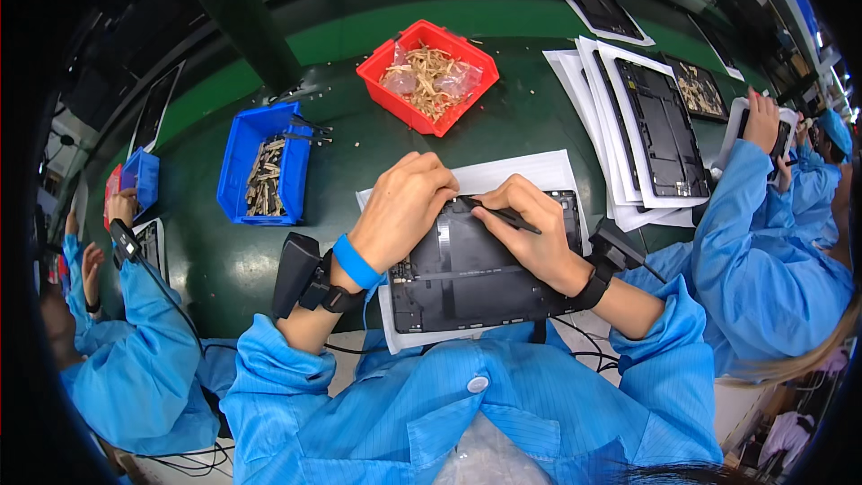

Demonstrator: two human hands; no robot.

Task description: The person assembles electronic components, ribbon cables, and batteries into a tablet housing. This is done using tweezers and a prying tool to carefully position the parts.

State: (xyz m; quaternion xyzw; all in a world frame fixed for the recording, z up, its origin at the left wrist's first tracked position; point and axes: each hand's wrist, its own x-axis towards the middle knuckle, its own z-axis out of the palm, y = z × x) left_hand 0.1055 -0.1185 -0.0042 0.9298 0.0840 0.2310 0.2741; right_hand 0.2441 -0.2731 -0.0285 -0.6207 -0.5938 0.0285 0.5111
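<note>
1. Black panel lies on the bench, 5 o'clock from the red bin.
2. Right hand: grip pinching a slim dark tool. Left hand: grip, can't tell.
3. Red bin's got tan strips, clear plastic.
4. Blue bin, panel's 10 o'clock: heaped thin pieces.

Blk tablet-like panel is lying flat on wht sheet, slightly rotated, side w/ fittings & strip facing up. Thin blk tool is slanting in R hand, tip pointing at panel's far edge; contact unclear.
</note>
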